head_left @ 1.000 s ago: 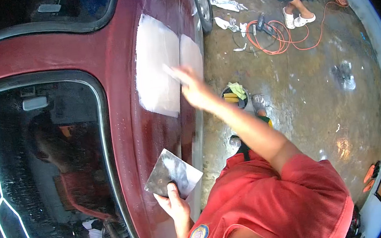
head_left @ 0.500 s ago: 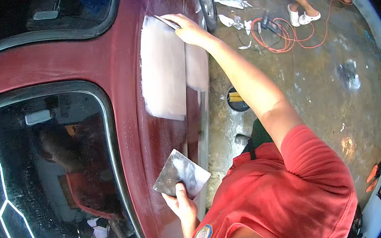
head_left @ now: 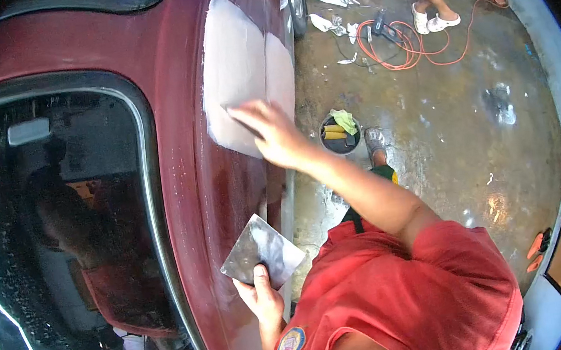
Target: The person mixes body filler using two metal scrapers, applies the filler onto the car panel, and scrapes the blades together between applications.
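Note:
A dark red car body [head_left: 183, 138] fills the left side, with a broad pale filler patch [head_left: 230, 63] on its side panel. My right hand [head_left: 276, 134] is closed on a thin putty spreader [head_left: 245, 121], seen nearly edge-on at the patch's lower part. Whether its edge touches the surface is hard to tell. Lower down, my left hand [head_left: 263, 298] grips a square metal mixing plate [head_left: 261, 252] by its near corner, thumb on top. Whitish smears mark the plate's right half.
A round bucket [head_left: 326, 148] with yellow blocks and a light green cloth stands beside my foot. Farther off, an orange cord [head_left: 392, 65] lies coiled near a person's white shoes [head_left: 443, 23]. Orange sandals [head_left: 537, 249] lie by the right wall.
My right hand has come down from the top of the patch to its lower part with the putty spreader. The left hand still holds the plate. The view has shifted slightly.

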Tool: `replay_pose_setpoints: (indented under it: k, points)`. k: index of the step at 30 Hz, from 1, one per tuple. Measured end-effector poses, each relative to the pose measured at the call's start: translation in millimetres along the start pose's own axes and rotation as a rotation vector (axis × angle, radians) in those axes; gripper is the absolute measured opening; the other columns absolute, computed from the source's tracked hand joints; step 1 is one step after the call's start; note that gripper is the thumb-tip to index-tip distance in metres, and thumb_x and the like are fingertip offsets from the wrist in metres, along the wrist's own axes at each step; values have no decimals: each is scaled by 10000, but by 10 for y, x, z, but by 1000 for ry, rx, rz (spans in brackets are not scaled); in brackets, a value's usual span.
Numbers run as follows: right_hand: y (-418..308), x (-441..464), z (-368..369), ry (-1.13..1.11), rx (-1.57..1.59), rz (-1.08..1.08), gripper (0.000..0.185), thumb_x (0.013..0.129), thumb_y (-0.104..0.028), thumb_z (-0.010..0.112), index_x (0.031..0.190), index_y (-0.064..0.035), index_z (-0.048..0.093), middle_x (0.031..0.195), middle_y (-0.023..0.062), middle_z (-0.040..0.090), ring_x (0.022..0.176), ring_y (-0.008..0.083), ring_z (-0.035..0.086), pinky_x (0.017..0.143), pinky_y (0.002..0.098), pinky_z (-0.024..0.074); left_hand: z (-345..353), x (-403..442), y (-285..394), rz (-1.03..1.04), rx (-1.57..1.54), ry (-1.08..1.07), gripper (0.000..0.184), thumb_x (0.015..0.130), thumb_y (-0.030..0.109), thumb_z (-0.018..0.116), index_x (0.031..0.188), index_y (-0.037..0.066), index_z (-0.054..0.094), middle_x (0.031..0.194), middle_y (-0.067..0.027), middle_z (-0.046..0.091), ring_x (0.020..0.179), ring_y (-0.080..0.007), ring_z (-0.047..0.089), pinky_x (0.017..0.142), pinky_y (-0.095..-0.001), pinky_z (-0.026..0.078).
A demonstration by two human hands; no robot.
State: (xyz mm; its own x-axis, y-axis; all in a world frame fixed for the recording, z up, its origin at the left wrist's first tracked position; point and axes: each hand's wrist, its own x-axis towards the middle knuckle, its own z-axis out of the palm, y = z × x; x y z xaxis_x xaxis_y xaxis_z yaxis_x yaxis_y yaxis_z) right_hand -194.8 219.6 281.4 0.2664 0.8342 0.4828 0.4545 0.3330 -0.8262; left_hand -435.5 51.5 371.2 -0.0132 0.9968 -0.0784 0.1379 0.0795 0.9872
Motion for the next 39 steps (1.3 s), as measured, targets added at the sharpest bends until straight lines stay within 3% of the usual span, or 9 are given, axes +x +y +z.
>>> replay_pose_setpoints:
  k: [4, 6, 8, 10, 14, 19, 26, 33, 39]
  points:
    - [-234, -587, 251, -63, -26, 62, 658, 810, 85, 561, 1408, -183, 501, 1344, 110, 481, 1282, 345, 474, 1142, 665, 202, 36, -9, 27, -4, -13, 16, 447, 968, 80, 591, 1379, 1, 435, 1275, -100, 563, 1127, -185, 540, 1024, -341, 400]
    - [-333, -716, 142, -117, 7, 97, 676, 799, 99, 576, 1403, -197, 507, 1300, 127, 510, 1244, 351, 501, 1079, 686, 263, 45, 9, 19, -20, -15, 15, 459, 969, 86, 593, 1391, 9, 431, 1285, -112, 558, 1145, -200, 546, 1025, -353, 413]
    - [-325, -820, -79, -59, 4, 82, 680, 777, 124, 566, 1391, -164, 513, 1298, 131, 513, 1240, 350, 500, 1093, 619, 298, 4, 43, -112, -53, 21, -7, 473, 973, 100, 595, 1405, 21, 419, 1298, -123, 552, 1157, -219, 556, 1021, -368, 432]
    - [-357, -892, -464, -58, 57, 53, 665, 743, 146, 549, 1362, -93, 534, 1299, 156, 521, 1241, 376, 494, 1086, 434, 381, 99, 153, -270, -130, -49, -49, 488, 980, 125, 591, 1421, 39, 399, 1312, -132, 545, 1159, -244, 573, 1008, -387, 462]
    - [-961, -1025, -1197, -178, 72, -30, 665, 749, 137, 586, 1373, -87, 534, 1335, 168, 506, 1290, 374, 482, 1088, 434, 396, 738, 494, -221, -329, -569, -158, 441, 1000, 163, 560, 1396, 57, 395, 1267, -122, 577, 1106, -251, 624, 960, -403, 521]
    - [-1382, -1269, -1436, -323, 21, -220, 730, 686, 65, 699, 1369, -148, 553, 1360, 169, 465, 1305, 413, 460, 1108, 512, 370, 1185, 574, -2, -448, -694, -255, 325, 995, 94, 537, 1312, 41, 487, 1195, -104, 623, 1067, -228, 638, 931, -397, 531]
    - [-236, -1499, -1400, -381, -247, 121, 745, 714, 194, 507, 1379, -139, 552, 1354, 176, 486, 1313, 357, 465, 1107, 409, 382, 951, 488, 263, -288, -665, -181, 350, 966, 49, 564, 1303, 25, 475, 1207, -106, 607, 1079, -220, 619, 950, -389, 514]
    - [921, 77, -801, 131, 471, 576, 696, 739, 116, 425, 1419, -34, 446, 1371, 171, 525, 1316, 266, 458, 1099, 330, 336, 487, 232, 368, 26, -307, 80, 529, 917, 156, 657, 1385, 34, 445, 1174, -113, 614, 1017, -236, 649, 869, -390, 544]
    - [1210, 1277, -601, 258, 253, 361, 594, 782, 100, 448, 1360, -14, 517, 1356, 212, 525, 1320, 337, 470, 1117, 377, 353, 366, 11, 479, -33, -235, 257, 526, 919, 222, 669, 1366, 40, 459, 1149, -98, 609, 973, -230, 646, 824, -380, 549]
